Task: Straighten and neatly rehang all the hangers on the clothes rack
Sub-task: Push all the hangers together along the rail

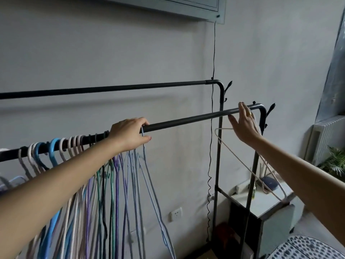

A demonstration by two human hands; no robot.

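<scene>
Gripping the front rail, the left hand curls its fingers around bar and the hook of a pale blue wire hanger, endmost of the bunched hangers at 8 o'clock. The right hand, fingers straight and spread, touches the rail at 3 o'clock; a white hanger dangles below it (hook hidden). Thin wire is probably light, springy, tangle-prone; best held at the hook.

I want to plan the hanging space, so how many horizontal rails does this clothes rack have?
2. The back rail runs higher, near the wall. The front rail runs lower, carries the hangers, and both hands reach it.
</scene>
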